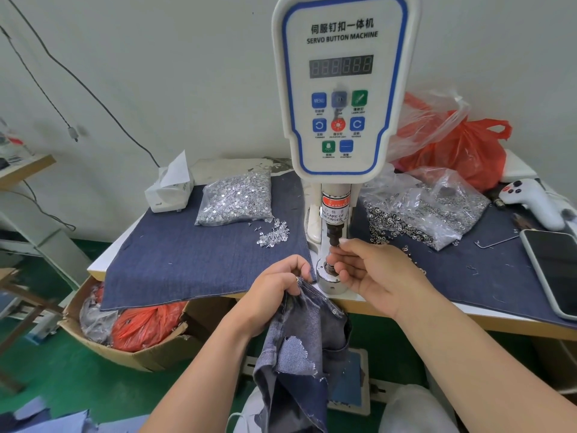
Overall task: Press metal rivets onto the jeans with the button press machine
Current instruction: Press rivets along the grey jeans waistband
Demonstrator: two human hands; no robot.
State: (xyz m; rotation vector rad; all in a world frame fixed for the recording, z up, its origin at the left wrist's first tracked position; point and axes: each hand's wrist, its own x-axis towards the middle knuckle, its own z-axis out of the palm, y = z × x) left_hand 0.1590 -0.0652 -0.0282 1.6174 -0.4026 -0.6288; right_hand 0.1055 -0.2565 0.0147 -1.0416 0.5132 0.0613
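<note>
The button press machine is standing upright at the middle of the table, its white control panel facing the camera and its dark punch pointing down at the round metal die at its foot. The right hand is reaching in from the right of the machine, its thumb and forefinger curling in to pinch at a small part just between punch and die; whether a rivet is sitting in that pinch I cannot tell. The left hand is gripping the edge of the jeans just left of the die, fingers curling round the fabric, with a small brass rivet showing at the fingertips. The jeans are hanging down from that hand below the table edge in front of the machine. Left of the machine a clear bag of silver rivets is lying on a denim cloth, with loose ones spilling beside it. Right of the machine a second bag of small dark rings is lying open, and farther right a phone is resting near the table edge
</note>
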